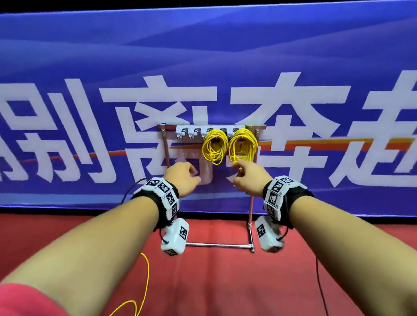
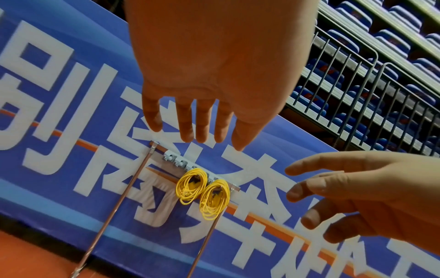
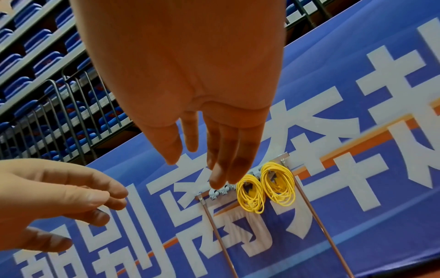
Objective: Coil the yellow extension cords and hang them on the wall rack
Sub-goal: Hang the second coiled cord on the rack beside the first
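Two coiled yellow cords hang side by side on the right hooks of the wall rack (image 1: 192,132), the left coil (image 1: 213,146) and the right coil (image 1: 244,145). The left hooks are bare. My left hand (image 1: 194,177) hovers below the rack's middle with straight fingers (image 2: 202,131), holding nothing. My right hand (image 1: 237,172) is just under the right coil, fingers (image 3: 221,165) relaxed and empty. In the wrist views both coils (image 2: 190,186) (image 3: 278,183) hang clear of both hands. A loose yellow cord (image 1: 141,295) lies on the red floor near my left forearm.
The rack stands on two thin copper posts (image 1: 250,212) with a metal base bar (image 1: 219,245) against a blue banner wall (image 1: 80,73). A black cable (image 1: 325,308) runs over the red floor at the right. Above the banner are railings (image 2: 357,84) and blue seats.
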Action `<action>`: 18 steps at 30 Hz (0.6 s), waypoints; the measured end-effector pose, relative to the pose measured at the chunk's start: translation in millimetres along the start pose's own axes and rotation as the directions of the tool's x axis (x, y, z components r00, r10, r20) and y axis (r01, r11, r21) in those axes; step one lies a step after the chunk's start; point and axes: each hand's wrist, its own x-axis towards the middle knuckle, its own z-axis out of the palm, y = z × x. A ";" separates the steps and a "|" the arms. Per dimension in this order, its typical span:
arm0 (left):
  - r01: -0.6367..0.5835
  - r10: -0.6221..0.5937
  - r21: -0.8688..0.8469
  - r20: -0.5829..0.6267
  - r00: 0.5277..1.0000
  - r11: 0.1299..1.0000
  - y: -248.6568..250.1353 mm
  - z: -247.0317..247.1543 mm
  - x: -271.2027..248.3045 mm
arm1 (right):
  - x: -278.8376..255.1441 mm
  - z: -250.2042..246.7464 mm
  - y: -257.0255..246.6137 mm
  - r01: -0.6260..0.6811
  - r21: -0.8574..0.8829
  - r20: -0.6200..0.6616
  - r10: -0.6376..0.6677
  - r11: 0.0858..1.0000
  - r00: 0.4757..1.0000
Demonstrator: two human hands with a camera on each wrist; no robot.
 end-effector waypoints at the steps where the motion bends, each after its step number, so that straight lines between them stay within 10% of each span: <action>1: 0.005 -0.005 0.003 0.013 1.000 1.000 -11.3 0.4 -23.9 | -23.0 12.2 -9.6 -0.008 -0.007 0.005 0.008 1.000 1.000; 18: 0.083 -0.083 -0.004 0.030 0.996 0.997 -73.0 -40.2 -365.9 | -339.7 96.6 -114.1 -0.152 0.180 0.121 0.131 0.972 0.984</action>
